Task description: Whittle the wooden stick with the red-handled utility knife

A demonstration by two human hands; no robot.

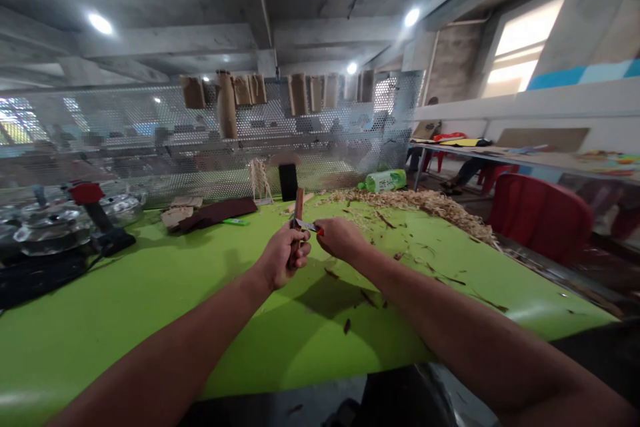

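My left hand [283, 255] is closed around a reddish-brown piece of wood [299, 200], which stands nearly upright with its top above my fingers. In my right hand [338, 237] is a knife [305, 225] with a red and dark handle. Its blade points left and meets the wood just above my left thumb; the exact contact is too small to make out. Both hands are over the green table [165, 307]. Dark bark-like scraps [331, 273] and pale bits lie beneath and to the right of them.
Pale wood shavings [440, 207] are heaped along the right edge. A green-labelled bottle [386, 181] lies behind, near a black upright object [288, 182]. Dark brown sheets [220, 213] and a green marker-like object [235, 221] are left. Metal pots [55, 230] stand far left; a red chair [537, 217] is right.
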